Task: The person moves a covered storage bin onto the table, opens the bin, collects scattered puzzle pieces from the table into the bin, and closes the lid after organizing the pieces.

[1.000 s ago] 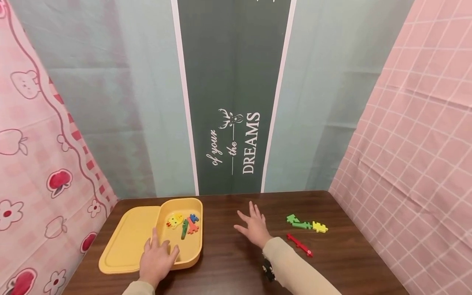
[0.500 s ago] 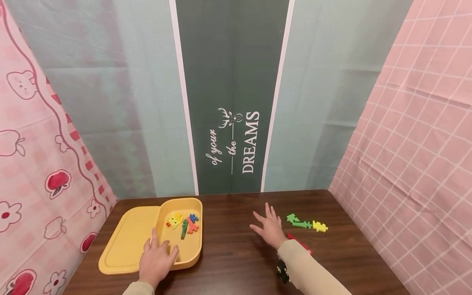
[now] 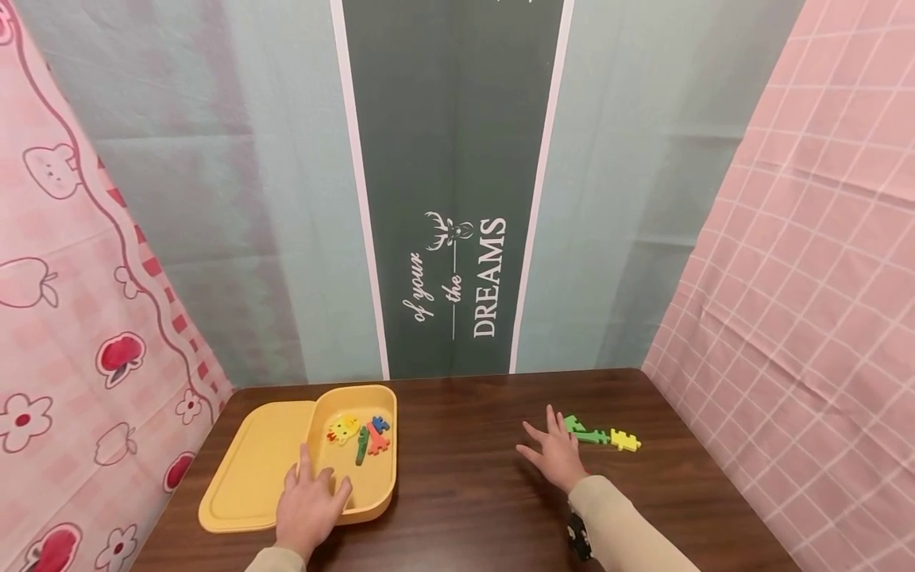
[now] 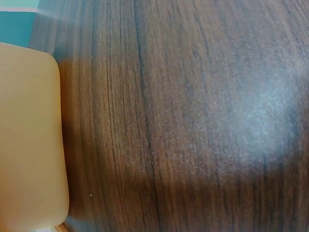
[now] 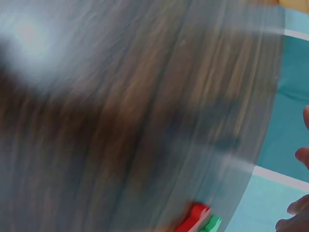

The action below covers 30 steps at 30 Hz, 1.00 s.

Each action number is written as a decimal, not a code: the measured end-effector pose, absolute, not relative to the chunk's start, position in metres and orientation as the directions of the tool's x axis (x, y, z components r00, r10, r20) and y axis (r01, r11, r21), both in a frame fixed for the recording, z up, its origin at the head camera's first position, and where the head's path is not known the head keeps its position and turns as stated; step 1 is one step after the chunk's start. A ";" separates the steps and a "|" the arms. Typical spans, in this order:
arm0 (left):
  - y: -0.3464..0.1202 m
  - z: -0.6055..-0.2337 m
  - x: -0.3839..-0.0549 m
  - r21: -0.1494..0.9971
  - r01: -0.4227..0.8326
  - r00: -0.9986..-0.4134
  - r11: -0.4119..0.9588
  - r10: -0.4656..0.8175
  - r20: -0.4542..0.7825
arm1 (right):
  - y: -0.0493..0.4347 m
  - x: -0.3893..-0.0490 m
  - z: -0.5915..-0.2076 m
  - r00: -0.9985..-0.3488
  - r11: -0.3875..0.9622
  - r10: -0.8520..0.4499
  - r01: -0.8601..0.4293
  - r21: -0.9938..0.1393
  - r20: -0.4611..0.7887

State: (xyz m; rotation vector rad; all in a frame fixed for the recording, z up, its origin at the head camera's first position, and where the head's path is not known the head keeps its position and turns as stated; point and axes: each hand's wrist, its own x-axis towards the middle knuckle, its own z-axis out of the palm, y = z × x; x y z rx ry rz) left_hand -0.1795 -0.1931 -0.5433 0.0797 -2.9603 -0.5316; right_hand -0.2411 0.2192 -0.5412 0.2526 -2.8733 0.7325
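Nearest, the left hand (image 3: 309, 508) stays where it was, fingers loose and spread at the near left edge of the yellow box (image 3: 373, 486). The right hand (image 3: 557, 459) has shifted rightward, fingers splayed and holding nothing; its wrist now hides nearly all of the red piece (image 5: 196, 213). Just right of those fingers lie green pieces (image 3: 592, 437), then a yellow piece (image 3: 625, 440); beyond the left fingertips, boxed pieces (image 3: 377, 439) look unchanged.
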 end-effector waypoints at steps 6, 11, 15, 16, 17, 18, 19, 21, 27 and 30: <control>-0.190 -0.543 -0.186 0.354 -0.005 -0.989 0.935 -0.058 0.139 | 0.245 -0.240 -0.545 -0.976 0.889 -0.114 -0.183 -0.420 0.184; -0.189 -0.536 -0.196 0.370 0.001 -0.983 0.929 -0.067 0.171 | 0.267 -0.245 -0.534 -0.975 0.905 -0.107 -0.177 -0.388 0.195; -0.189 -0.536 -0.195 0.374 0.000 -0.982 0.927 -0.071 0.175 | 0.286 -0.241 -0.532 -0.980 0.917 -0.087 -0.149 -0.371 0.179; -0.189 -0.536 -0.194 0.374 0.001 -0.982 0.927 -0.069 0.176 | 0.291 -0.240 -0.533 -0.981 0.918 -0.083 -0.144 -0.370 0.177; -0.190 -0.535 -0.194 0.377 0.003 -0.982 0.926 -0.068 0.175 | 0.295 -0.239 -0.534 -0.981 0.921 -0.079 -0.139 -0.365 0.174; -0.190 -0.535 -0.193 0.380 0.004 -0.983 0.925 -0.067 0.174 | 0.300 -0.238 -0.535 -0.983 0.920 -0.077 -0.135 -0.368 0.167; -0.190 -0.535 -0.193 0.381 0.004 -0.983 0.925 -0.065 0.170 | 0.303 -0.237 -0.536 -0.984 0.921 -0.078 -0.133 -0.366 0.162; -0.191 -0.536 -0.192 0.380 0.002 -0.985 0.925 -0.063 0.159 | 0.311 -0.236 -0.539 -0.986 0.923 -0.085 -0.131 -0.361 0.140; -0.194 -0.537 -0.186 0.378 -0.002 -0.989 0.926 -0.058 0.136 | 0.322 -0.233 -0.545 -0.985 0.933 -0.157 -0.170 -0.317 0.067; -0.195 -0.536 -0.181 0.379 -0.011 -0.991 0.925 -0.061 0.119 | 0.325 -0.230 -0.543 -0.976 0.933 -0.214 -0.214 -0.290 0.033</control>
